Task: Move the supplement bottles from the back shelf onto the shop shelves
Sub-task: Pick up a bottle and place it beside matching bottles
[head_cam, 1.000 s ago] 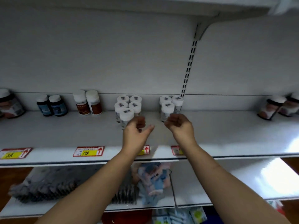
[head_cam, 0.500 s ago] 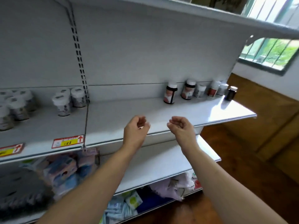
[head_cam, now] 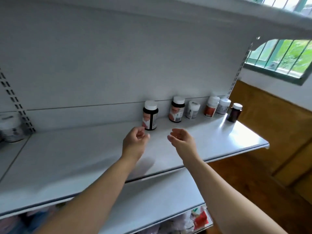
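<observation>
Your white shelf [head_cam: 76, 162] spans the view. Over it, your left hand [head_cam: 135, 142] is loosely curled and empty, and your right hand [head_cam: 183, 141] is relaxed and empty. Six bottles [head_cam: 192, 112] stand along the back wall at right, the nearest seemingly just beyond your left fingers.

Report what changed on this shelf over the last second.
The view swung right: the white-capped bottles slid to the left edge, and the dark bottle now stands just beyond the left hand and right hand. Both stayed empty, loosely curled.
</observation>
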Available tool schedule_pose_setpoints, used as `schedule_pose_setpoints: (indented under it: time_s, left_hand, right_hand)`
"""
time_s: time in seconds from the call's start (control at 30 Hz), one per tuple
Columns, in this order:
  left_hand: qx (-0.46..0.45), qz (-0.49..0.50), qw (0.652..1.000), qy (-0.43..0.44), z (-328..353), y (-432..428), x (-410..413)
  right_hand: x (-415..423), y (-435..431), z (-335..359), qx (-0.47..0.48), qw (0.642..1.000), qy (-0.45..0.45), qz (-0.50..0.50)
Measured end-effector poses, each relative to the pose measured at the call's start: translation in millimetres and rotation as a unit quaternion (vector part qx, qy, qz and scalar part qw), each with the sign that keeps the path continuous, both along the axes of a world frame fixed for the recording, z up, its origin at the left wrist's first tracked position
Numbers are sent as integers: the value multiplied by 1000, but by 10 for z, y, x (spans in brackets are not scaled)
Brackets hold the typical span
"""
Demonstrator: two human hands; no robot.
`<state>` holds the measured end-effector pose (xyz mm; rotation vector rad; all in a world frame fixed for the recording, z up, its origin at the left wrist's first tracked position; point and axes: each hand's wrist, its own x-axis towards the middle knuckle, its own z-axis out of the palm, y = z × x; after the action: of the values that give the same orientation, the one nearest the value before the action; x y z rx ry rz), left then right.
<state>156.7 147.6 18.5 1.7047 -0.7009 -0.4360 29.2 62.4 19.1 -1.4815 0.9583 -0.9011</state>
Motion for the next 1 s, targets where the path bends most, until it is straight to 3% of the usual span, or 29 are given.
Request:
schedule_pose_setpoints:
  time_s: [0.13, 0.33, 0.47, 0.6, 0.83, 1.0]
  left_hand:
    - [15, 35, 999, -17, 20, -346, 119]
    - [65, 83, 994, 7, -54, -710, 345]
    - [78, 71, 993, 46, -58, -899, 436]
    - [102, 17, 995, 0, -80, -1022, 473]
    - [78, 20, 997, -11, -137, -989, 427]
    - [33, 27, 999, -24, -96, -881, 301]
  right_hand:
    - [186, -479, -8, 25, 999, -13, 29]
    - [564, -933, -98, 33, 988, 59, 137]
    - [754, -1102, -153, 25, 979, 82, 188]
    - [856, -1138, -242, -5, 973, 101, 205]
    - [810, -1204, -189, -20, 977, 45, 210]
    - [606, -1234, -43, 41, 977, -41, 204]
